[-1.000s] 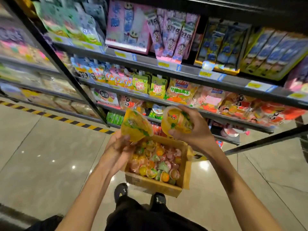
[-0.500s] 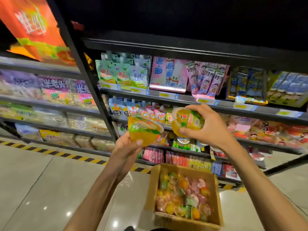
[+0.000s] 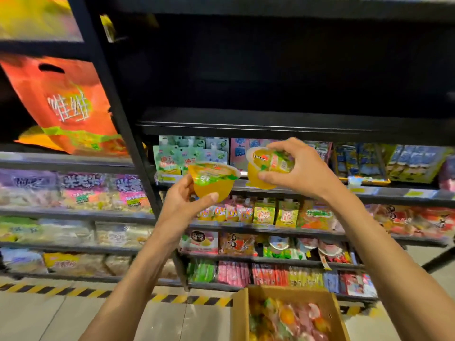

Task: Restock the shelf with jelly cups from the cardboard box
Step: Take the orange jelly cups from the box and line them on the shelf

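The dark shelf (image 3: 270, 124) stood above both grips, its depth lost in shadow; the cardboard box (image 3: 240, 313), below the right wrist, was cut off by the frame; the left hand (image 3: 182, 205) cupped one jelly cup (image 3: 211, 185); the right hand (image 3: 302, 168) clasped a second cup (image 3: 263, 168), fingers hiding its side.

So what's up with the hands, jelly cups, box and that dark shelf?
Left orange plastic jelly cup: sealed, tilted, held.
Right orange plastic jelly cup: sealed, tipped sideways, held.
Left hand: holding its cup.
Right hand: gripping its cup.
Brown cardboard box: open, not empty.
Black metal shelf: looks bare, dark.
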